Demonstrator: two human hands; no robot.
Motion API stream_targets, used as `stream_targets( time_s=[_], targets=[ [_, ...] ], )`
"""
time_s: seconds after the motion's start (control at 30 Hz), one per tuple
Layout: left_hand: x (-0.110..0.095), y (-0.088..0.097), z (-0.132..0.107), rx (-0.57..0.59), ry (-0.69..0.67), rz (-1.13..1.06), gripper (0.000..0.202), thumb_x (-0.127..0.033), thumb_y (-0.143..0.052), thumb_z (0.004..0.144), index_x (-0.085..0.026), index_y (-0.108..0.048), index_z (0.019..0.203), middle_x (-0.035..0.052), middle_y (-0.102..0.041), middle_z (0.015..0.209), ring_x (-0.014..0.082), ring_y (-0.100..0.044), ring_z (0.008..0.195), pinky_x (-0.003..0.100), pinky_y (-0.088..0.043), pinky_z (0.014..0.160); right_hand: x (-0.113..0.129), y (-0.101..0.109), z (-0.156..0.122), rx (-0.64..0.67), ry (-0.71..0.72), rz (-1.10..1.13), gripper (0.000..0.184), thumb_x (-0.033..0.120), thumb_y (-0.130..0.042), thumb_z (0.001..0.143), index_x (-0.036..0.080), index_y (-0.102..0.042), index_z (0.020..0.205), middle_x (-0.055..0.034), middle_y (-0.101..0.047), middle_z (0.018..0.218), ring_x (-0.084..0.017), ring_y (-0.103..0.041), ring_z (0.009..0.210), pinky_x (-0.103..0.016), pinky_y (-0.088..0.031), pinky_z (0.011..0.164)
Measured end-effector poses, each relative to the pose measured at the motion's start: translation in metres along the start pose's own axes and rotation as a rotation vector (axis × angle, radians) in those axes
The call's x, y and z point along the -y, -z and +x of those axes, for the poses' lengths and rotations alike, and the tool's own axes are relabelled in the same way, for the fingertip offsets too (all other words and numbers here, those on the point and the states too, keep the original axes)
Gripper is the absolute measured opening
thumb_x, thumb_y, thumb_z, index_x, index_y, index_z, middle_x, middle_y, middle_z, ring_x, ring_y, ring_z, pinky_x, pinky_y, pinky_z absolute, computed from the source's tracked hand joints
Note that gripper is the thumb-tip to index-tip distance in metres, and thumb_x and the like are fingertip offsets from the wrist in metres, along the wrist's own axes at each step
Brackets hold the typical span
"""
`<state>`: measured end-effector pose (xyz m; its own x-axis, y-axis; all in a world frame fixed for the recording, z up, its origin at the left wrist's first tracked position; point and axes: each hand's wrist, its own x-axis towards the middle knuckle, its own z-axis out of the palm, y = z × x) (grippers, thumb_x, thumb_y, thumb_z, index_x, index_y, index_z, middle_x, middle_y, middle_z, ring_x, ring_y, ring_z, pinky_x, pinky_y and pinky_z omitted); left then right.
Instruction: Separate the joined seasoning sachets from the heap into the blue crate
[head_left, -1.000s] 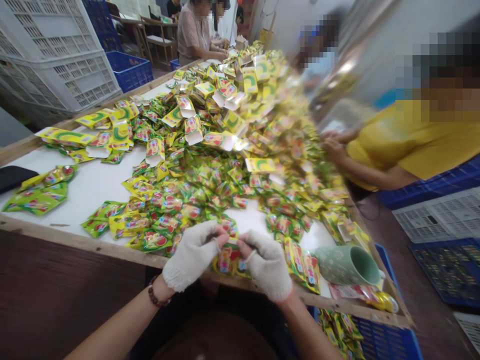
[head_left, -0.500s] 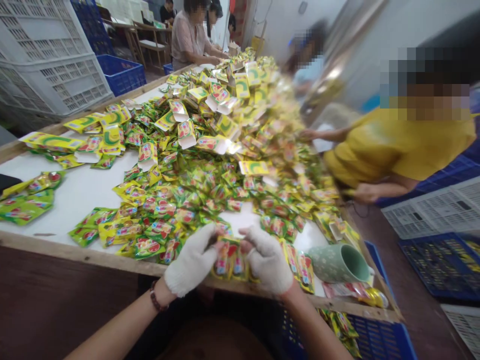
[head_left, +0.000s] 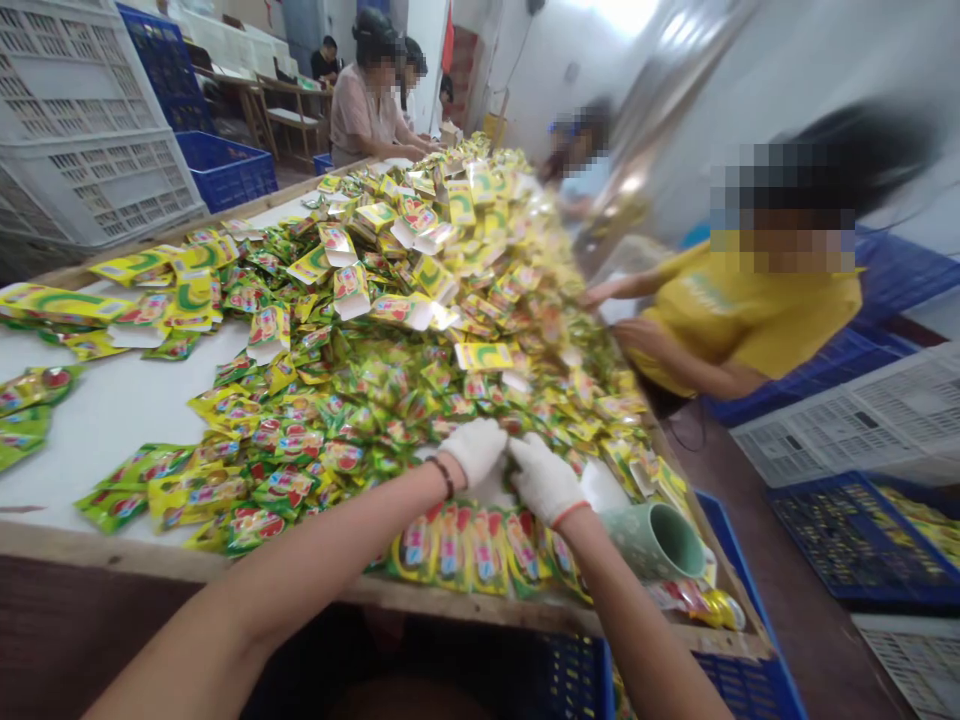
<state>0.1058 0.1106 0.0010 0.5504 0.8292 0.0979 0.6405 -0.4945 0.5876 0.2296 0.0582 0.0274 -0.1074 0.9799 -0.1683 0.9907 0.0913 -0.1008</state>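
Observation:
Both my hands wear white knit gloves and reach forward to the near edge of a big heap of green and yellow sachets (head_left: 390,390). My left hand (head_left: 474,450), with a bead bracelet at the wrist, curls its fingers down onto the heap. My right hand (head_left: 543,480) is right beside it, fingertips almost touching the left, fingers also curled. What they pinch is hidden. A row of sachets (head_left: 465,545) lies side by side at the table's front edge, under my forearms.
A green mug (head_left: 660,540) lies on its side at the table's near right corner. The wooden-rimmed white table (head_left: 112,410) carries yellow cartons (head_left: 352,290). A person in yellow (head_left: 742,310) works at the right; others sit at the far end. Blue and white crates (head_left: 847,540) stand around.
My hands let go of the bunch of sachets held at the front edge, now lying there in a row, and moved forward into the heap. The view tilted down and left.

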Motion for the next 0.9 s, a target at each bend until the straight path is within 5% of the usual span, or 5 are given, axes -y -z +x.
stream_targets(
  time_s=[0.2,0.37,0.57,0.77,0.9],
  targets=[
    [0.012,0.004,0.014,-0.042,0.086,-0.256,0.011,-0.013,-0.061,0.073,-0.015,-0.06,0.063,0.0068,-0.06,0.065,0.0229,-0.063,0.079,0.036,-0.05,0.081,-0.015,0.013,-0.019,-0.299,-0.03,0.406,0.01,0.018,-0.051,0.078,0.02,-0.06,0.075,-0.002,-0.06,0.078,-0.016,-0.055,0.074,-0.025,-0.042,0.068],
    [0.009,0.019,-0.027,-0.051,0.158,-0.595,0.022,-0.02,-0.043,0.085,-0.014,-0.063,0.091,0.0028,-0.063,0.071,0.0139,-0.064,0.069,0.027,-0.054,0.065,-0.009,0.012,-0.033,-0.334,-0.187,0.971,0.024,0.043,-0.056,0.078,0.019,-0.054,0.072,0.0045,-0.047,0.053,-0.011,-0.042,0.05,-0.022,-0.034,0.046],
    [-0.011,0.032,-0.071,0.023,0.241,-1.196,0.034,-0.038,-0.066,0.076,-0.014,-0.062,0.1,0.0065,-0.067,0.092,0.0147,-0.064,0.075,0.024,-0.054,0.062,0.015,0.007,-0.033,-0.313,-0.121,1.061,0.019,0.036,-0.059,0.074,0.019,-0.054,0.069,0.004,-0.05,0.057,-0.011,-0.043,0.052,-0.021,-0.035,0.046],
    [-0.011,0.044,-0.073,0.003,0.24,-1.077,0.028,-0.034,-0.069,0.074,-0.013,-0.065,0.093,0.0043,-0.068,0.083,0.0124,-0.06,0.067,0.022,-0.049,0.056,0.024,0.005,-0.035,-0.417,-0.056,1.197,0.03,0.036,-0.064,0.075,0.02,-0.054,0.098,-0.0025,-0.06,0.085,-0.015,-0.056,0.07,-0.024,-0.048,0.056],
    [-0.007,0.051,-0.059,-0.02,0.138,-0.889,0.015,-0.028,-0.066,0.076,-0.014,-0.063,0.075,-0.0027,-0.059,0.062,0.0066,-0.049,0.054,0.019,-0.041,0.051,0.019,-0.004,-0.033,-0.111,-0.018,1.304,0.033,0.041,-0.061,0.079,0.017,-0.057,0.1,-0.0031,-0.061,0.079,-0.014,-0.055,0.064,-0.024,-0.048,0.055]
  ],
)
